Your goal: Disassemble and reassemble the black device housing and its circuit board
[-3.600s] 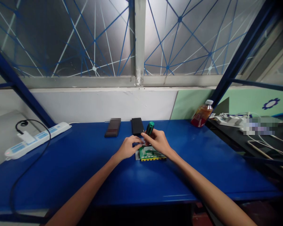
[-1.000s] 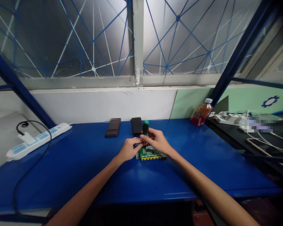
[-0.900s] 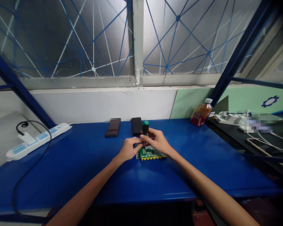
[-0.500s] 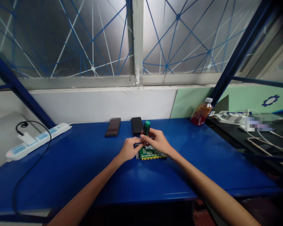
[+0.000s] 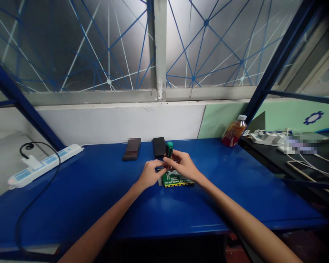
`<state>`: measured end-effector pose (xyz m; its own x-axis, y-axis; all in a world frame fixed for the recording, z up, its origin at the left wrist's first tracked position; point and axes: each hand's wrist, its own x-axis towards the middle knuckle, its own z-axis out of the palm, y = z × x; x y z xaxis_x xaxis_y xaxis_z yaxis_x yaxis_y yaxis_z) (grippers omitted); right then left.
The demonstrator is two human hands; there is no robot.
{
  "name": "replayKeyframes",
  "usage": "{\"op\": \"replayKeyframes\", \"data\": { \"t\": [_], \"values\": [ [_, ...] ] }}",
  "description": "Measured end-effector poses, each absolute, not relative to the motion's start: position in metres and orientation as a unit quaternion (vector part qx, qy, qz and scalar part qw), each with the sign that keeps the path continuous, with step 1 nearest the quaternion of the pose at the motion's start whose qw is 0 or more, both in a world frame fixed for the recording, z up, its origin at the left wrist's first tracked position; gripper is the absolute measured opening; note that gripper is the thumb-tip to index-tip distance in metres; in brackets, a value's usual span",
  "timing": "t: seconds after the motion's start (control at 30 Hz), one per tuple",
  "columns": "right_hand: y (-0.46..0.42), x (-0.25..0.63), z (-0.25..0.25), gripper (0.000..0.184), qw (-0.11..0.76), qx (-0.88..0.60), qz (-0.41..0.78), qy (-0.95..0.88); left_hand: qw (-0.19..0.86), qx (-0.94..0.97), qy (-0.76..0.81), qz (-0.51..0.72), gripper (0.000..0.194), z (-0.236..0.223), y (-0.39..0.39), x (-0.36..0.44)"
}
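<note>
My right hand (image 5: 185, 165) is closed around a screwdriver with a green and black handle (image 5: 169, 149). The handle points up above the fingers, and its tip is hidden. Under both hands lies a green circuit board (image 5: 178, 179) with a yellow strip of terminals (image 5: 179, 185) along its near edge. At the board's left side, my left hand (image 5: 150, 173) pinches with thumb and fingers close to the lower part of the screwdriver. What sits between those fingertips is too small and covered to make out.
Behind my hands lie a black flat box (image 5: 159, 147) and a dark blurred slab (image 5: 132, 149). A white power strip (image 5: 46, 165) with a black cable stands at the left of the blue table (image 5: 120, 215). A drink bottle (image 5: 234, 132) stands at the back right.
The screwdriver's handle has tipped slightly to the left. Both hands keep nearly the same place over the circuit board.
</note>
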<state>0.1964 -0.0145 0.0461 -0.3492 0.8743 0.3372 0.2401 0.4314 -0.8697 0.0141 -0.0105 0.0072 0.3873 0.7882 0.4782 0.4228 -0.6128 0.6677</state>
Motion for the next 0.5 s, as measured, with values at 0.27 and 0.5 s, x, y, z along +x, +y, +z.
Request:
{"op": "replayKeyframes", "data": {
  "t": [0.27,0.5],
  "values": [
    [-0.0149,0.1955,0.0463,0.033,0.434,-0.372,0.389,-0.722,0.233,0.808,0.363,0.402,0.015,0.0098,-0.0125,0.0147],
    [-0.0136,0.1964,0.0444,0.034,0.430,-0.374,0.373,-0.733,0.240,0.805,0.354,0.411,0.016,0.0086,-0.0110,0.0136]
  ]
}}
